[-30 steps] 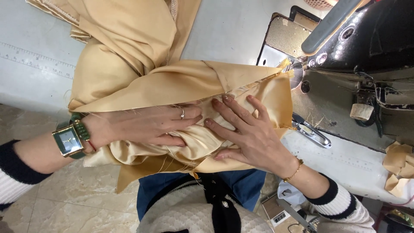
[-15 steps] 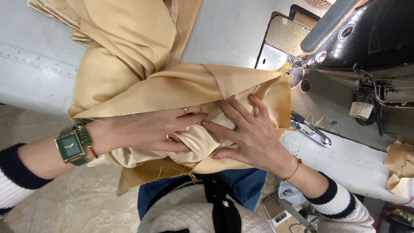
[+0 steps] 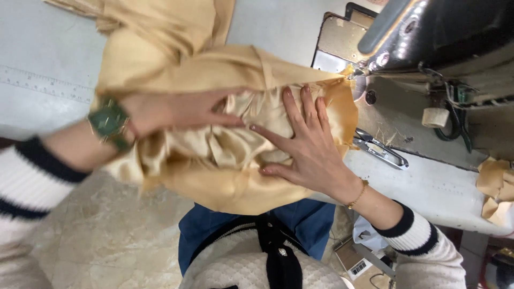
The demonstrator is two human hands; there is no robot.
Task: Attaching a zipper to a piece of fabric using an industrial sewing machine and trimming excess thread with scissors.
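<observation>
Golden satin fabric (image 3: 214, 155) lies bunched on the surface (image 3: 428, 187) beside the sewing machine (image 3: 439, 37): light, limp, probably slippery. Left hand (image 3: 176, 109) and right hand (image 3: 302, 142) press flat, fingers spread; control it with the palms near the needle edge.

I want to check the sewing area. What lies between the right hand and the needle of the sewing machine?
In the head view, only the golden fabric lies there: it runs from under the right hand to the needle of the sewing machine.

Head view, steeply down, close over sewing table (image 3: 428, 187), perhaps inverted.
</observation>
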